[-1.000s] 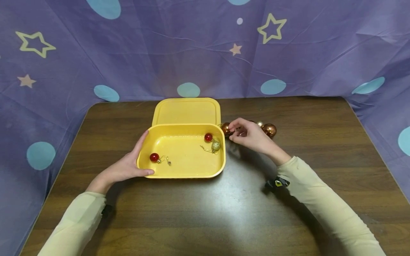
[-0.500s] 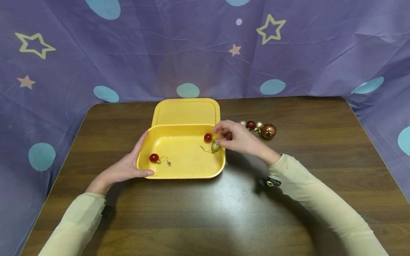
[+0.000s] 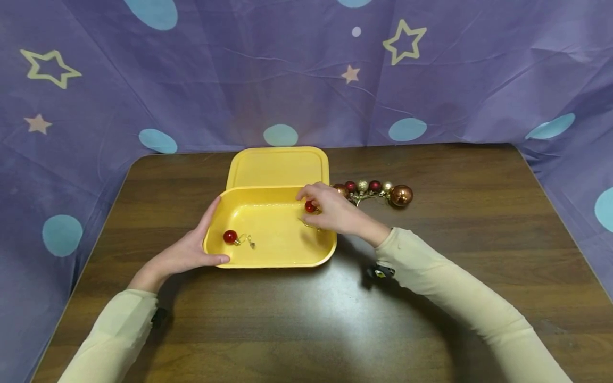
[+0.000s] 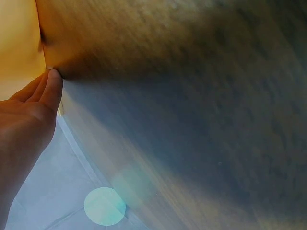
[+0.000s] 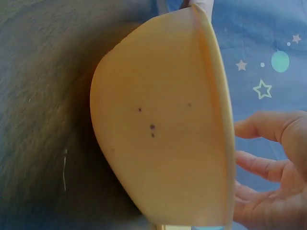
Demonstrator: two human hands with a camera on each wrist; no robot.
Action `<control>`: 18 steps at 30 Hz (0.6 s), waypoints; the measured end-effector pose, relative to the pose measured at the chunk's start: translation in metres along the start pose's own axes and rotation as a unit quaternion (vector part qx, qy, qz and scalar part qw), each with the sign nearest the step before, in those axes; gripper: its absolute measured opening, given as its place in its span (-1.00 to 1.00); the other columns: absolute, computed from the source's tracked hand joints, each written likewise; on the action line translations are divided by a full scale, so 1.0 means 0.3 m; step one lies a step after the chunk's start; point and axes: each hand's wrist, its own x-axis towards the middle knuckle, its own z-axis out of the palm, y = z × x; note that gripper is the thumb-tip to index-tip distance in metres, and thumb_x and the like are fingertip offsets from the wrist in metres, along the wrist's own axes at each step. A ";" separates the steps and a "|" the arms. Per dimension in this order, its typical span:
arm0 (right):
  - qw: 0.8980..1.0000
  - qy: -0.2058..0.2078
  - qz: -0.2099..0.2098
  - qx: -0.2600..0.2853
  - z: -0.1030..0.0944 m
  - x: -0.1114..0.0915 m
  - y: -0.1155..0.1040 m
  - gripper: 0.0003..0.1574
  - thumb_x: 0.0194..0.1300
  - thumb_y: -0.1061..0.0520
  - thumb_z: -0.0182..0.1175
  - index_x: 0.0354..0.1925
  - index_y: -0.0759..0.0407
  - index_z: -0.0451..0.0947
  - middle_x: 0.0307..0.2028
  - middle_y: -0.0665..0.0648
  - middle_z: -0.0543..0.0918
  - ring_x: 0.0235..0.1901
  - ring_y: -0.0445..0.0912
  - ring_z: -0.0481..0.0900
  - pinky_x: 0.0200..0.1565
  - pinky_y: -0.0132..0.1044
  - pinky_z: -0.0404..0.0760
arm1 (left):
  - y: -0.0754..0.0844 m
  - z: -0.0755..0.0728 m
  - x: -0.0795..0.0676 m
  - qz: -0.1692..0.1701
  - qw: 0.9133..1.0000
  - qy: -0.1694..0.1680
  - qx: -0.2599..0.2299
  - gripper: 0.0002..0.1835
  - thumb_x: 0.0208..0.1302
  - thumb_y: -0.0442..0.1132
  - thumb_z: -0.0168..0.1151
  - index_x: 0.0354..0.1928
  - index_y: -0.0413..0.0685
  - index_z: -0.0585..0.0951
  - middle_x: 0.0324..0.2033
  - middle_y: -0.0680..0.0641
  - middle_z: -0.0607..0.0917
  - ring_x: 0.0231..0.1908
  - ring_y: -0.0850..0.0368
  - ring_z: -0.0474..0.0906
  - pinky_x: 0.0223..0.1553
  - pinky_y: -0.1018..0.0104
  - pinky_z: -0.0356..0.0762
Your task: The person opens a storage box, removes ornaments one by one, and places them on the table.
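Observation:
A yellow plastic box stands on the table. My left hand grips its left end, thumb over the front corner and fingers along the side wall; the left wrist view shows those fingers against the box. My right hand reaches over the right rim, thumb and fingers apart around a small red bauble inside. From the right wrist, the box's outer wall hides the fingertips. Another red bauble with a gold string lies at the left of the box. A gold bauble is hidden under my right hand.
Behind the box lies its yellow lid. To the right, a curved row of baubles holds a large copper bauble, a dark red bauble and a glittery gold bauble. A purple patterned cloth hangs along the table's back edge.
My right hand has moved left from beside the row of baubles to inside the box's right end, uncovering the row and covering the gold bauble. The left hand and box stay put.

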 end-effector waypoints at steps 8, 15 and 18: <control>0.998 -0.023 0.053 -0.004 0.028 0.029 -0.017 -0.48 0.15 0.15 0.33 0.08 0.24 0.50 -0.02 0.25 0.56 -0.05 0.08 0.44 -0.02 -0.14 0.41 | 0.001 -0.003 -0.001 -0.002 1.000 0.001 0.003 0.33 0.04 -0.29 0.49 0.50 0.36 -0.39 0.48 -0.21 -0.17 0.22 -0.19 0.18 0.08 0.64 0.18; 0.997 -0.025 0.071 0.008 0.048 0.043 -0.017 -0.47 0.15 0.12 0.34 0.09 0.21 0.50 -0.10 0.26 0.53 -0.14 0.10 0.47 -0.14 -0.19 0.42 | -0.004 -0.002 -0.001 0.005 1.000 0.004 0.006 0.33 0.03 -0.30 0.50 0.51 0.34 -0.38 0.47 -0.24 -0.14 0.16 -0.19 0.25 0.07 0.61 0.23; 0.998 -0.026 0.061 0.012 0.059 0.045 -0.014 -0.48 0.14 0.14 0.33 0.08 0.22 0.50 -0.12 0.27 0.53 -0.16 0.10 0.47 -0.15 -0.21 0.41 | -0.006 -0.002 -0.001 0.003 1.000 0.003 0.005 0.33 0.03 -0.30 0.50 0.51 0.36 -0.38 0.47 -0.24 -0.12 0.15 -0.18 0.28 0.06 0.59 0.26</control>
